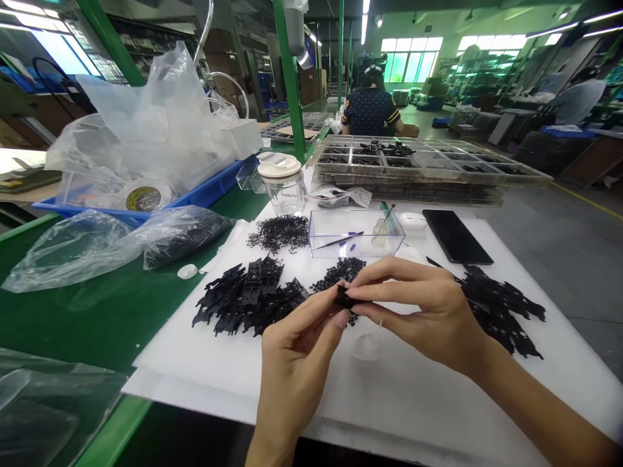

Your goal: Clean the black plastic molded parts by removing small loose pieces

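No legible lettering in view
On the tape roll near the front edge of the blue tray, the yellow-and-dark label bears marks too small and blurred to read.

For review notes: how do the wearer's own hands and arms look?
The left hand and right hand are bare: no gloves, rings or bracelets show. The right forearm is uncovered, with no sleeve or watch visible; little of the left forearm shows.

Small black angular component, outline partly covered, fine detail too small to tell, pinched between left hand and right hand, positioned mid-scene, toward near side.
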Tool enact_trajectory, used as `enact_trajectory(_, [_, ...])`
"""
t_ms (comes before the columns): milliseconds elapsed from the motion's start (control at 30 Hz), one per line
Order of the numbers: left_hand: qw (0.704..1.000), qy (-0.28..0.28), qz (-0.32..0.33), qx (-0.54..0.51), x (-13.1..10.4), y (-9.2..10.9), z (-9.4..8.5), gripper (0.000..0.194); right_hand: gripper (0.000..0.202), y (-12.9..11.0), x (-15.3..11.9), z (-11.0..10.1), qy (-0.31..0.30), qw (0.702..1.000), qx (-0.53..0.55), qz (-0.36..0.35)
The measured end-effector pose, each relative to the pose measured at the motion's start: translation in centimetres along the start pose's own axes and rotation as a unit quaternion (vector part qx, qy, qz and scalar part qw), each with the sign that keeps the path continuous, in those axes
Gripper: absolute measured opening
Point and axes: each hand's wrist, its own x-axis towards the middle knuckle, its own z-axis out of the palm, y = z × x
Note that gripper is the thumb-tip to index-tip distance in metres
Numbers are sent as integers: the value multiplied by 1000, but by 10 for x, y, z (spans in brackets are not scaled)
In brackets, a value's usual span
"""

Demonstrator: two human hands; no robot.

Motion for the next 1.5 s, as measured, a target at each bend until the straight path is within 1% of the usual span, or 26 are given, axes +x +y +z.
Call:
enact_trajectory(200, [1000, 10, -5, -15, 0, -1, 1, 28, 17, 2, -1, -4, -21, 1000, 15, 6])
enact_trajectory(267, [1000, 5, -5, -24, 0, -2, 0, 29, 16, 2, -1, -6, -23, 1000, 13, 1])
enact_trajectory(467, [998, -53, -19, -26, 2, -3, -4, 32, 17, 0, -1, -12, -36, 999, 0, -4])
enact_trajectory(500, [998, -50, -20, -29, 2, -2, -4, 31, 18, 0, -1, -13, -37, 999, -2, -4])
enact_trajectory(633, [999, -4, -20, -34, 0, -1, 1, 27, 17, -1, 0, -13, -34, 999, -3, -5])
enact_trajectory(700, [999, 4, -20, -30, 0, -1, 2, 25, 16, -1, 1, -14, -33, 999, 5, -1])
enact_trajectory(867, [998, -42, -12, -39, -1, -1, 1, 28, 17, -1, 1, -19, -63, 997, 31, 15])
enact_trajectory(967, [999, -34, 2, -39, -2, -2, 0, 31, 16, -1, 1, -22, -73, 997, 35, 17])
enact_trajectory(1100, [998, -54, -9, -8, -1, -2, -3, 29, 16, -2, 1, -23, -85, 996, 22, 18])
enact_trajectory(1167, [997, -66, -21, -14, 1, -3, -5, 30, 17, -2, 1, -22, -84, 996, 13, 23])
enact_trajectory(1300, [998, -53, -24, -30, 3, -5, -5, 28, 19, 0, 0, -20, -70, 997, 13, 37])
enact_trajectory(1500, [998, -51, -25, -28, 4, -8, -6, 25, 24, 0, 1, -17, -31, 999, 2, 34])
